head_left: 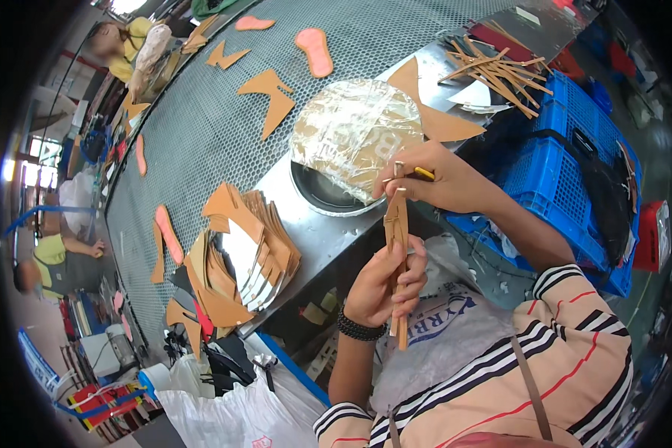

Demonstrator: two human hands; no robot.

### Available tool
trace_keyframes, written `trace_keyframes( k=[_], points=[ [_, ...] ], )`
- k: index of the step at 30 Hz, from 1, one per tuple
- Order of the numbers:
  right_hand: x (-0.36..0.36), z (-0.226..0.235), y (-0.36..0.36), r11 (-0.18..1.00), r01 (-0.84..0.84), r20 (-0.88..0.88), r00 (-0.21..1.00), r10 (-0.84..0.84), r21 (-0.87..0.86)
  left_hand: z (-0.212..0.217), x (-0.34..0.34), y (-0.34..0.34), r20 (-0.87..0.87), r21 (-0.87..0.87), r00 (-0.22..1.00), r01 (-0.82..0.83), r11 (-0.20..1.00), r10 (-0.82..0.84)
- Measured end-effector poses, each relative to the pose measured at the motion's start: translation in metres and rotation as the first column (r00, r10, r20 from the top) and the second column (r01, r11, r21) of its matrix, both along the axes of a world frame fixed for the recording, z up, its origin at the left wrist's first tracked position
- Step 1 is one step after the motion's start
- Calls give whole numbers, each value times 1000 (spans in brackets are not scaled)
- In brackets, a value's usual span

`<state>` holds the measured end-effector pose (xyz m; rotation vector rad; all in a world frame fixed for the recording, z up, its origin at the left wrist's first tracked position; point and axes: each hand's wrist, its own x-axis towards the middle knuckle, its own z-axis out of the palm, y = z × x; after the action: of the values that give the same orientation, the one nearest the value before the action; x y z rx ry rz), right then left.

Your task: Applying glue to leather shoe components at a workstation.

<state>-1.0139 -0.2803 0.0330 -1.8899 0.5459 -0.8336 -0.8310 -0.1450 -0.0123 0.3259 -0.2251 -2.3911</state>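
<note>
Left hand [392,280] — grip clamped on tan strips [397,216], fingers hiding their middle; strips held off the near edge of the surface [201,142]. Right hand [440,179] at their far end, grip pinched on a small item [424,173], mostly covered, yellow bit visible — kind unclear. Film-wrapped disc [358,123] hides most of the round container [328,196]

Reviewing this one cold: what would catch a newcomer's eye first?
Most likely the big blue crate at the right, then the round, plastic-wrapped disc at the near edge of the mesh table. Next, just below the disc, come the narrow tan pieces clasped in the left grip.
</note>
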Motion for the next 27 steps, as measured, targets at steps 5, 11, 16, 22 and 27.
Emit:
trace_keyframes(
  k=[5,11,16,22,27],
  points=[
    [3,-11,4,961,-2,43,999,-10,276,-3,0,10,-159,134,984,-56,989,77],
    [13,-24,5,991,31,-20,999,-29,133,-1,3,12,-55,101,990,-120,988,126],
    [25,-29,9,994,-8,-7,1000,9,109,-5,3,9,23,58,988,-154,986,153],
    [42,-35,15,986,-59,-35,997,65,155,-8,15,-3,115,-3,972,-204,979,203],
    [48,-30,13,905,-178,-155,955,253,386,-4,21,-3,211,-14,946,-250,968,247]
  ],
)
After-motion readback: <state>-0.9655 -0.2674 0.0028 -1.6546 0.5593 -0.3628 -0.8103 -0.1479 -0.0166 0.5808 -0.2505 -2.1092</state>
